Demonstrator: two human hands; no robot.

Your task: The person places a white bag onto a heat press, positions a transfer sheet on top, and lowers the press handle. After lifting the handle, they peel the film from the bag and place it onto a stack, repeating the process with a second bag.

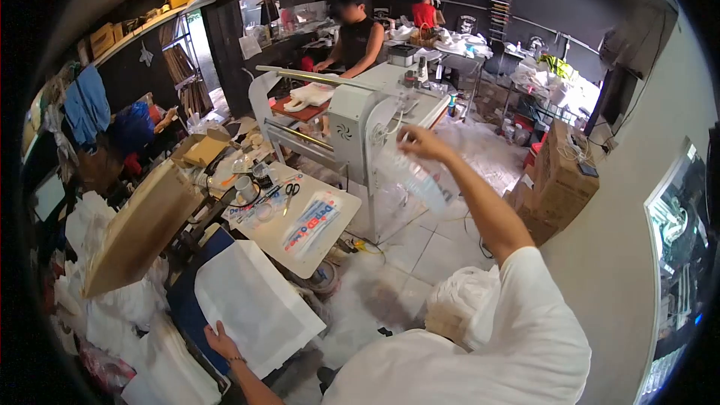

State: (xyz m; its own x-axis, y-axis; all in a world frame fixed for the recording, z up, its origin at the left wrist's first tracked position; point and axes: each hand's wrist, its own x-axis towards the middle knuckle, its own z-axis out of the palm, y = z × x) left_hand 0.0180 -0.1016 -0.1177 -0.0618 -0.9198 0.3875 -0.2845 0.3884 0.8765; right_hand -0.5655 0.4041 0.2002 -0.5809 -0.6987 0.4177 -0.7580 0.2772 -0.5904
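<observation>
Raised out in front, my right hand point(424, 142) pinches the top of a clear film sheet point(417, 178) with blue and red print, which hangs down over the floor. My left hand point(221, 341) lies at the lower left edge of a flat white sheet point(255, 292), fingers stretched out and apart. Under that white sheet is a dark blue board point(193, 300). Beyond it, a cream table point(334, 236) carries a printed sheet point(312, 222) with blue and red lettering, a pair of scissors point(291, 193) and a white mug point(245, 188).
A large white roller machine point(352, 124) stands ahead, with a person point(358, 41) working behind it. Cardboard boxes point(559, 172) are stacked at right by the wall. A brown padded panel point(142, 225) tilts up at left near piles of white cloth. Another person point(424, 13) is at the back.
</observation>
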